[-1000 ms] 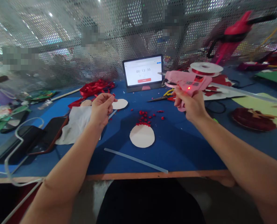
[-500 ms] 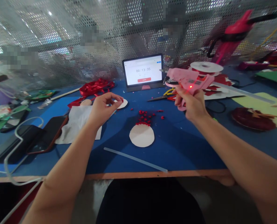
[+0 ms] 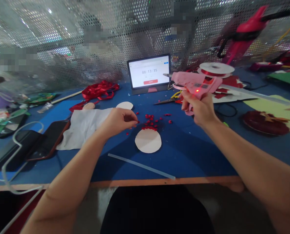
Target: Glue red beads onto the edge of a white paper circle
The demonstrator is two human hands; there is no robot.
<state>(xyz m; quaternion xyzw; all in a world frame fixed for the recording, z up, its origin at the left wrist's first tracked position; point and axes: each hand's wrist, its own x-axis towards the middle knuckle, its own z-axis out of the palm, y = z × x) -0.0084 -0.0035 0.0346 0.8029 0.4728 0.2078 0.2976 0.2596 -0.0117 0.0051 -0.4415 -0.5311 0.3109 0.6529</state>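
Note:
My right hand (image 3: 200, 109) grips a pink glue gun (image 3: 196, 85) with a red light lit, held above the blue table, nozzle pointing left. My left hand (image 3: 119, 121) is low over the table with fingertips pinched together at the edge of several small red pieces (image 3: 152, 119). Whether a piece is between the fingers is too small to tell. Just right of that hand lies a white paper disc (image 3: 148, 140) with a row of red pieces along its top edge. A clear glue stick (image 3: 141, 166) lies near the table's front edge.
A tablet (image 3: 149, 72) showing a timer stands at the back. Red ribbon (image 3: 99, 90), another white disc (image 3: 124, 105), white cloth (image 3: 82, 126) and phones (image 3: 46, 140) lie left. Scissors (image 3: 168, 100), a ribbon spool (image 3: 216, 69) and a dark red disc (image 3: 264, 123) lie right. A perforated screen stands behind.
My left hand has come down and to the right, from raised near the far white disc to the red pieces on the table. The glue gun hand has barely moved.

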